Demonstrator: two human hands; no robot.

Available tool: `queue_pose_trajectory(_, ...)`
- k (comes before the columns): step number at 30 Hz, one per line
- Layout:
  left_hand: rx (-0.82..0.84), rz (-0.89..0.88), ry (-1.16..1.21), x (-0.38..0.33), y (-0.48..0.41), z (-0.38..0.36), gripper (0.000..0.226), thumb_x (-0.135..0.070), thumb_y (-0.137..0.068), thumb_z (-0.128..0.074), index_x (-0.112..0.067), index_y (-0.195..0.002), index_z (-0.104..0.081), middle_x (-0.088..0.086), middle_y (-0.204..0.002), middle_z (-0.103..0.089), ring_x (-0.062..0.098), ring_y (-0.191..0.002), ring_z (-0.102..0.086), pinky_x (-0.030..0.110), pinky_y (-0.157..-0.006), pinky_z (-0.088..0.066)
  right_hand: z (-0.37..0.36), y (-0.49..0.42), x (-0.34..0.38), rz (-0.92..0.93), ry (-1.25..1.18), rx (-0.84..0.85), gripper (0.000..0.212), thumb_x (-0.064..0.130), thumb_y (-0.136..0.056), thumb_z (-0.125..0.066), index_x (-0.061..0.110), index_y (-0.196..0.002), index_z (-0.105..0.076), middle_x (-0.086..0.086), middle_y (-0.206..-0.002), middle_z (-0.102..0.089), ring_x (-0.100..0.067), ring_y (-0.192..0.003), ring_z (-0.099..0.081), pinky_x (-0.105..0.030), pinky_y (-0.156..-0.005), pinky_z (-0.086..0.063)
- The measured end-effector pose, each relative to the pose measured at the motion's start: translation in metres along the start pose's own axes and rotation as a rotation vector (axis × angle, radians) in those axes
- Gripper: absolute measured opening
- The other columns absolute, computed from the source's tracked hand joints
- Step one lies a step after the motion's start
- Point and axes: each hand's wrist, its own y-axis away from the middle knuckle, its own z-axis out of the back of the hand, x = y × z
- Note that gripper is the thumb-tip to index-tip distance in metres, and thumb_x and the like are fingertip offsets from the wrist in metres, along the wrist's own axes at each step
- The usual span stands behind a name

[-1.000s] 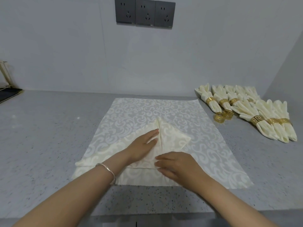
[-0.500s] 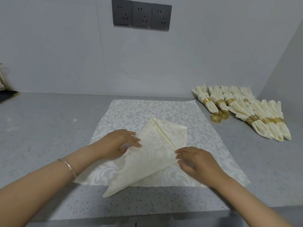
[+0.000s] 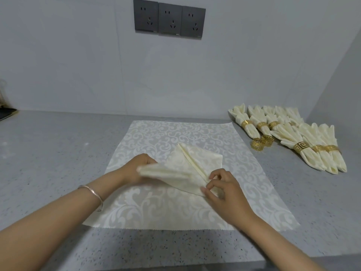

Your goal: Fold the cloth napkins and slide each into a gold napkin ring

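A cream damask napkin (image 3: 187, 165) lies partly folded on a larger patterned cloth (image 3: 156, 208). My left hand (image 3: 136, 169) grips its long left flap and holds that flap lifted off the cloth. At the napkin's lower right point, my right hand (image 3: 220, 188) pinches the layered edges with fingertips and thumb. Two loose gold rings (image 3: 262, 142) stand on the counter to the right of the cloth.
Several folded napkins in gold rings (image 3: 300, 141) lie in rows at the back right near the corner wall. The grey speckled counter (image 3: 54, 157) runs left to a dark object at its far edge. Three wall sockets (image 3: 169, 19) sit above.
The napkin's left flap, flat on the cloth half a second ago, is now lifted and swung up by my left hand. My right hand has shifted onto the lower right point.
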Motion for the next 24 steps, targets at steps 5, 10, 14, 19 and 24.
queue_pose_trajectory(5,-0.044,0.172,-0.002,-0.006,-0.017,-0.010,0.041,-0.029,-0.078,-0.077,-0.023,-0.048,-0.050,-0.012,-0.045,-0.040,0.003,-0.047,-0.041,0.011,-0.057,-0.037,0.004,-0.022,-0.018,-0.171,-0.040,0.053,0.020,0.028,-0.081,-0.073,0.030,-0.092,-0.057,0.013,-0.114,-0.042,-0.007,-0.113,-0.044,-0.031,-0.103,-0.033)
queue_pose_trajectory(10,-0.048,0.218,-0.018,-0.006,-0.023,-0.014,0.023,-0.024,-0.081,-0.073,-0.011,-0.072,-0.057,0.007,-0.064,-0.043,0.017,-0.062,-0.041,0.024,-0.063,-0.034,0.010,-0.069,-0.029,-0.295,-0.143,0.066,0.026,0.032,-0.091,-0.061,0.023,-0.114,-0.057,0.006,-0.136,-0.043,-0.011,-0.130,-0.037,-0.023,-0.105,-0.026)
queue_pose_trajectory(14,-0.064,0.241,-0.027,-0.006,-0.027,-0.017,0.028,-0.022,-0.087,-0.064,-0.010,-0.068,-0.049,0.008,-0.065,-0.042,0.017,-0.061,-0.038,0.023,-0.059,-0.031,0.008,-0.098,-0.045,-0.375,-0.104,0.173,0.039,0.032,-0.098,-0.048,0.019,-0.134,-0.047,0.002,-0.139,-0.046,-0.016,-0.130,-0.042,-0.029,-0.109,-0.032)
queue_pose_trajectory(19,-0.171,0.257,-0.044,-0.008,-0.044,-0.020,0.024,-0.023,-0.089,-0.061,-0.018,-0.069,-0.051,-0.006,-0.071,-0.048,0.010,-0.066,-0.046,0.022,-0.064,-0.035,0.019,-0.096,-0.051,-0.413,-0.087,0.123,0.030,0.033,-0.095,-0.051,0.021,-0.123,-0.054,0.006,-0.096,-0.057,-0.011,-0.085,-0.055,-0.025,-0.081,-0.044)
queue_pose_trajectory(24,-0.199,0.224,-0.033,-0.011,-0.067,-0.029,0.015,-0.039,-0.088,-0.062,-0.026,-0.081,-0.060,-0.007,-0.095,-0.061,0.011,-0.086,-0.055,0.024,-0.076,-0.044,0.034,-0.065,-0.042,-0.369,-0.261,0.115,0.014,0.025,-0.091,-0.062,0.023,-0.104,-0.058,0.011,-0.051,-0.046,-0.003,-0.044,-0.041,-0.012,-0.048,-0.034)
